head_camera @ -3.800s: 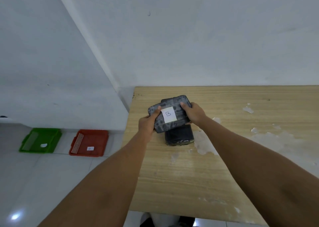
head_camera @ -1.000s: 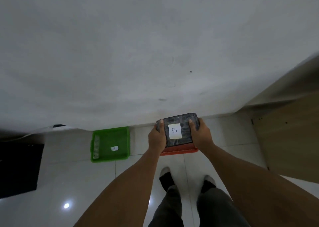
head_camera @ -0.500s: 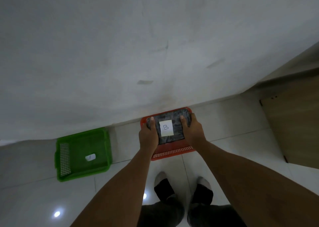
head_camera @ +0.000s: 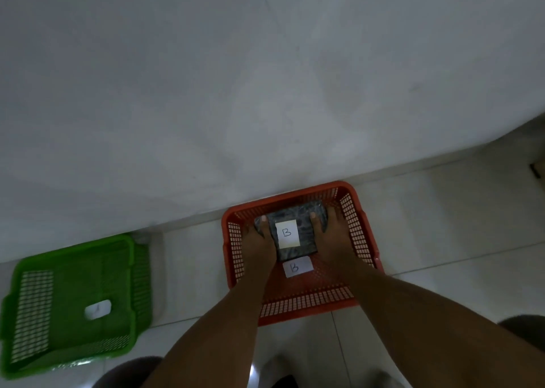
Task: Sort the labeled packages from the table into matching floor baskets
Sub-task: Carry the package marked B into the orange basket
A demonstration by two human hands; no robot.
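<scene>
Hands, left and right, both gripping B-labelled package, are lowering it inside red basket; letting go likely follows

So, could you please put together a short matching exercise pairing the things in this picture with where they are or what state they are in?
Column one:
1. dark package
2. red basket
3. green basket
4. loose B label

Column two:
a. on the floor at the left, holding only a small white label
b. held between both hands
c. lying on the red basket's bottom, nearer the person than the package
d. against the wall, with the hands inside it

Pairs: 1-b, 2-d, 3-a, 4-c
</scene>
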